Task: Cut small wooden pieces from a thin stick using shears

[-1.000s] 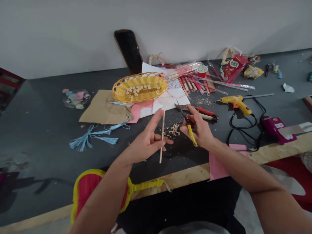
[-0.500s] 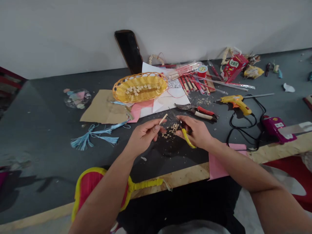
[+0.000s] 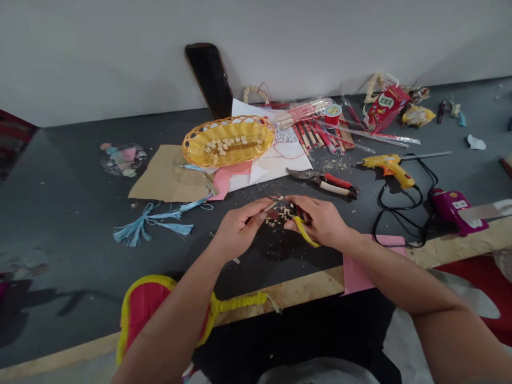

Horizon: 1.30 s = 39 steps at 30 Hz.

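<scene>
Between the fingers of my left hand (image 3: 242, 226) is a thin pale wooden stick (image 3: 273, 205), its tip pointing up and to the right. My right hand (image 3: 320, 218) is closed around scissors with a yellow handle (image 3: 306, 231); their dark blades reach left to the stick's end. Whether the blades bite into the wood, I cannot tell. Below the blades, many small cut wooden bits (image 3: 276, 220) lie scattered on the dark table. Behind them stands a yellow woven basket (image 3: 192, 153) holding more small pale pieces.
Red-and-cream pruning shears (image 3: 336, 185) lie beyond my right hand. Further right are a yellow glue gun (image 3: 390, 164) with a looping black cord and a purple device (image 3: 456, 210). A blue tassel (image 3: 136, 226) lies at left. A phone (image 3: 210, 80) leans on the wall.
My two hands have come together. The stick has tilted lower, and the scissor blades now meet its end, where a gap was before.
</scene>
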{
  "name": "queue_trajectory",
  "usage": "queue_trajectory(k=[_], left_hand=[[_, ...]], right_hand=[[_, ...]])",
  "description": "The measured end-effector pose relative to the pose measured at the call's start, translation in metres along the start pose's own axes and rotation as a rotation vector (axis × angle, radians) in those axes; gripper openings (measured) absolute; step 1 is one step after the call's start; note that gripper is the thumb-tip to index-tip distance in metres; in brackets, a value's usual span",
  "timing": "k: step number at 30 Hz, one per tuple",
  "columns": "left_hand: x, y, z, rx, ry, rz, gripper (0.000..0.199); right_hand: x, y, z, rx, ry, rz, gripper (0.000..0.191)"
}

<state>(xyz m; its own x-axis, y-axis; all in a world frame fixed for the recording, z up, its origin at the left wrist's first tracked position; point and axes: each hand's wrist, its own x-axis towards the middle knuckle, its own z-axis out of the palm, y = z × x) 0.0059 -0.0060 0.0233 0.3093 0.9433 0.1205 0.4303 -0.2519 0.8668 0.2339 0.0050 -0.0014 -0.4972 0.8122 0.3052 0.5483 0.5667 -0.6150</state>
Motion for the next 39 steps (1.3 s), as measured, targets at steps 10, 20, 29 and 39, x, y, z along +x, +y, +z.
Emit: queue_trajectory(k=[10,20,29,39], left_hand=[[-0.003,0.006,0.002,-0.043,0.009,-0.05,0.03],[-0.002,0.007,0.0,-0.05,0.015,-0.048,0.028],[0.002,-0.018,-0.014,0.172,0.188,-0.107,0.037],[0.012,-0.04,-0.015,0.457,0.265,-0.05,0.036]], right_hand=[[-0.005,-0.003,0.003,-0.07,-0.015,-0.006,0.048],[-0.005,-0.006,0.002,-0.143,-0.06,0.009,0.046],[0.004,0.0,-0.009,-0.163,0.098,0.066,0.054],[0.041,0.001,-0.056,-0.438,0.019,0.157,0.042]])
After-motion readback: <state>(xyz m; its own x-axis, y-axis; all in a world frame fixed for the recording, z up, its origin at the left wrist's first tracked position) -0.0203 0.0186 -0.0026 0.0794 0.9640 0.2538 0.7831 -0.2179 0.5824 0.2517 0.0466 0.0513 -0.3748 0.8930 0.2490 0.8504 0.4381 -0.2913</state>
